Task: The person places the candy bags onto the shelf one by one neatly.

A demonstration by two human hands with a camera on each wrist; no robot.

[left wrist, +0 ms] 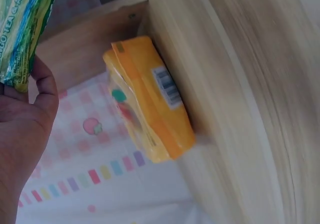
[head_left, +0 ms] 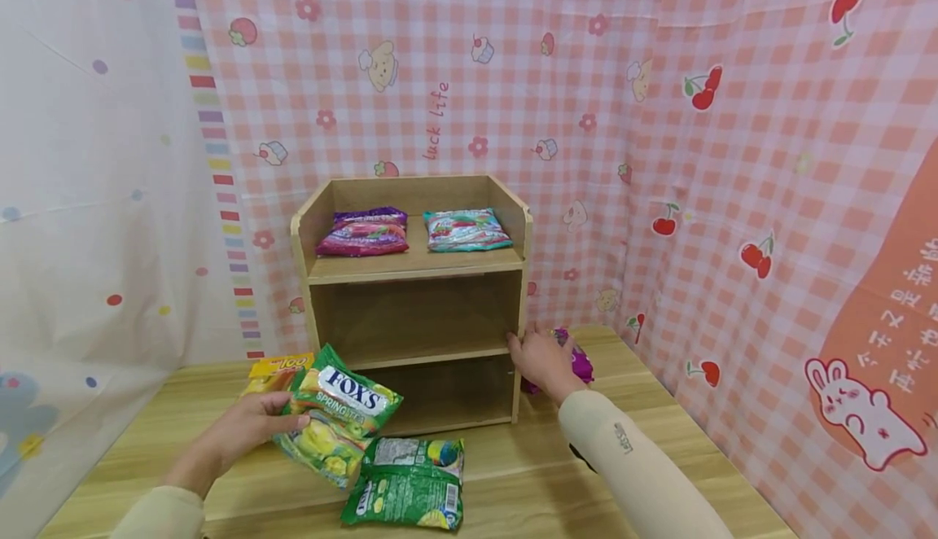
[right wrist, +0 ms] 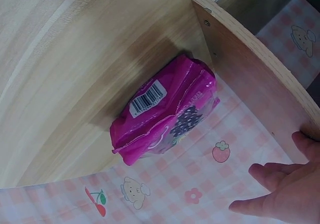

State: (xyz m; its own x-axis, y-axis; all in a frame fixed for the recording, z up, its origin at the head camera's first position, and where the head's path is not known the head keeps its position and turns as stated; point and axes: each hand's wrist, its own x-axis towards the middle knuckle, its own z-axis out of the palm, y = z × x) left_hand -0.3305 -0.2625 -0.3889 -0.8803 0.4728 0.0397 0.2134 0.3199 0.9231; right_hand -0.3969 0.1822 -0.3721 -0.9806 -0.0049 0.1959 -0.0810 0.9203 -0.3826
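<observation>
My left hand (head_left: 245,429) pinches a green and yellow FOX'S candy bag (head_left: 339,413) by its left edge, tilted in front of the shelf. In the left wrist view, thumb and fingers grip the bag (left wrist: 22,33) at its lower end. A second green candy bag (head_left: 410,486) lies back-side up on the table below it. My right hand (head_left: 544,360) is at the right side panel of the wooden shelf (head_left: 418,356), fingers extended and holding nothing. Just beyond that hand, a magenta candy bag (right wrist: 165,111) stands on the table beside the shelf, partly hidden in the head view.
A yellow-orange bag (left wrist: 150,101) stands left of the shelf. On the shelf's top tier lie a purple-red candy bag (head_left: 366,232) and a teal candy bag (head_left: 467,230). Checked cloth (head_left: 513,50) hangs behind and to the right of the wooden table (head_left: 615,474).
</observation>
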